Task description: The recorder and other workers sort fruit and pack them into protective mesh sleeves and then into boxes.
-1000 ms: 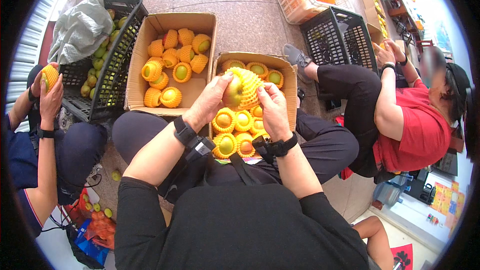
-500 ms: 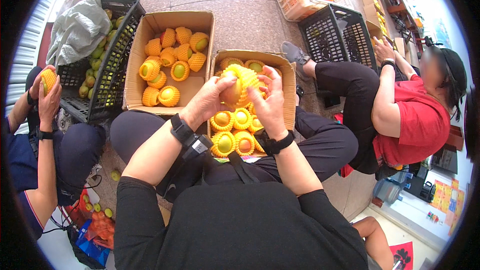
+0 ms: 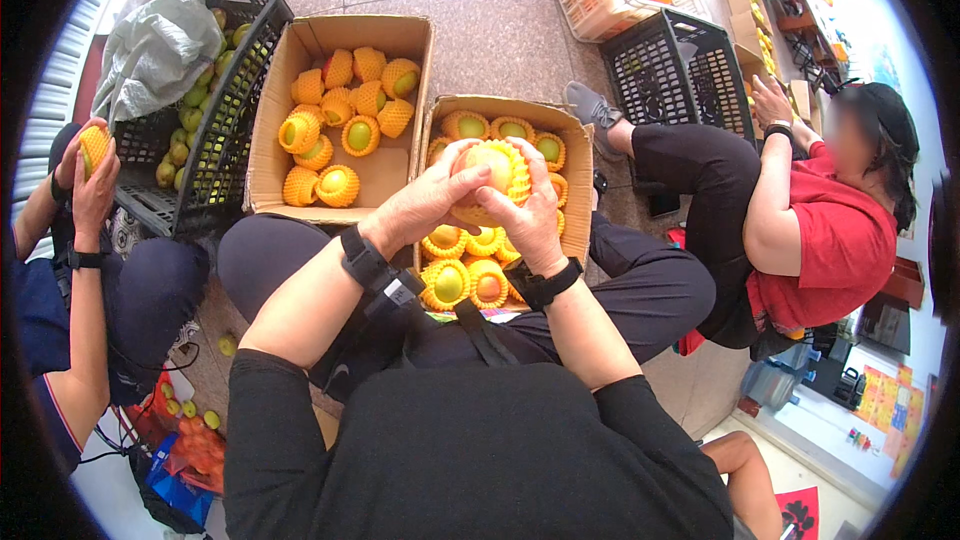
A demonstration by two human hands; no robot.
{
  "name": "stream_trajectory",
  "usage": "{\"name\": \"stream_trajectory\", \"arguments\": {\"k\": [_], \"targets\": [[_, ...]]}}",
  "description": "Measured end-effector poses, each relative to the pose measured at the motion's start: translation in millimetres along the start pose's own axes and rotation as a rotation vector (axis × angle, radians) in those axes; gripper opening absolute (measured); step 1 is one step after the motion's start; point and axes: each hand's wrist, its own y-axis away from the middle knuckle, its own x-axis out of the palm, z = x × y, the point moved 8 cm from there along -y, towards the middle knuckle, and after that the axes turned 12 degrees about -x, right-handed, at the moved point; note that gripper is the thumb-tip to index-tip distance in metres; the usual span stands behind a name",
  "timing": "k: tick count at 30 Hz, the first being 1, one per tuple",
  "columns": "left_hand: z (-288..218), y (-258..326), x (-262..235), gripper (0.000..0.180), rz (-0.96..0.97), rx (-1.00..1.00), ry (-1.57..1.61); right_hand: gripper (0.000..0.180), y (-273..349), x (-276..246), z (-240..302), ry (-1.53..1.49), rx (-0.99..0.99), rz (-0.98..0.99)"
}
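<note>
Above the nearer cardboard box (image 3: 590, 155), my left hand (image 3: 425, 198) and my right hand (image 3: 536, 218) are closed around one pear in a yellow foam net (image 3: 497, 172). The fruit's pinkish-yellow skin shows between my thumbs, and the ribbed net wraps its far and right side. Below and around my hands, this box holds rows of netted pears (image 3: 446, 283), their bare tops showing green or pinkish. My hands hide its middle. Directly to the left stands a second cardboard box (image 3: 385, 195) with several netted fruits (image 3: 361, 135) lying loosely at different angles.
A black crate (image 3: 210, 180) of unwrapped pears (image 3: 190, 120) stands far left, partly under a whitish sheet (image 3: 160, 50). A person at left holds a netted fruit (image 3: 95, 148). At right sits a person in red (image 3: 830, 230), near another black crate (image 3: 680, 75) and a pale crate (image 3: 590, 15).
My right hand has closed in on the fruit; its fingers were spread before. The net now sits around the fruit's far and right side, and both thumbs lie on the near side.
</note>
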Motion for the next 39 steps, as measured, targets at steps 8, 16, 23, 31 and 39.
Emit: {"name": "stream_trajectory", "arguments": {"k": [8,16,23,31,39], "targets": [[15.1,-11.5,2.6,0.038,0.106,-0.161,0.111,0.042,-5.2,-2.6,-14.9,0.027,0.082,0.073],[19.3,-13.8,-4.9,0.040,0.004,-0.214,0.320,0.058,-0.4,-5.4,-9.2,0.174,-0.114,0.118],[36.9,-23.3,-9.5,0.038,0.109,-0.240,0.314,0.079,9.4,15.7,12.7,0.384,-0.178,0.178],[38.8,-22.7,-20.5,0.033,0.011,-0.225,0.180,0.076,8.5,20.2,-10.5,0.314,-0.130,0.250],[21.0,-9.1,-6.3,0.042,0.002,-0.218,0.197,0.083,9.8,17.2,3.7,0.461,-0.268,0.124]]}}
